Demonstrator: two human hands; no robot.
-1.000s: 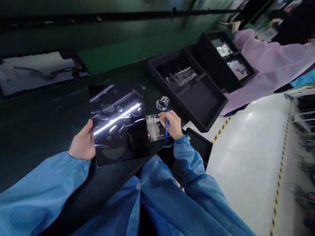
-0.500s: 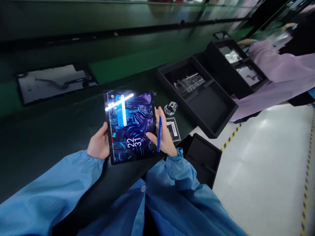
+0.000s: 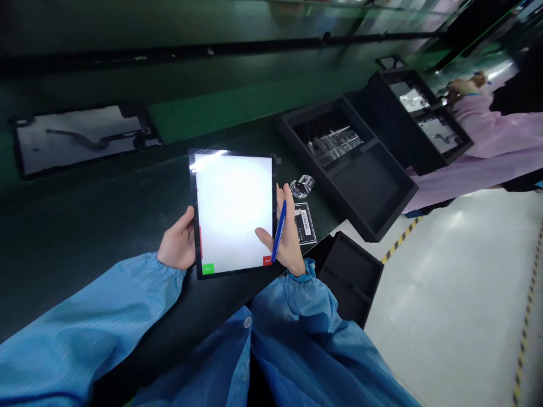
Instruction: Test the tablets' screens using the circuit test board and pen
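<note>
Glossy glass tablet (image 3: 232,212), matt black foam tray (image 3: 373,192), shiny metal fitting (image 3: 302,186).

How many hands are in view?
3: the left hand gripping the tablet, the right hand holding a blue pen, and a co-worker's hand at upper right; others may be hidden.

A black-framed tablet (image 3: 232,212) glows almost wholly white, green and red patches at its near corners, gripped by the left hand (image 3: 178,246) over the bench (image 3: 106,226), while the right hand (image 3: 288,243) holds a blue pen (image 3: 279,232) beside its right edge.
</note>
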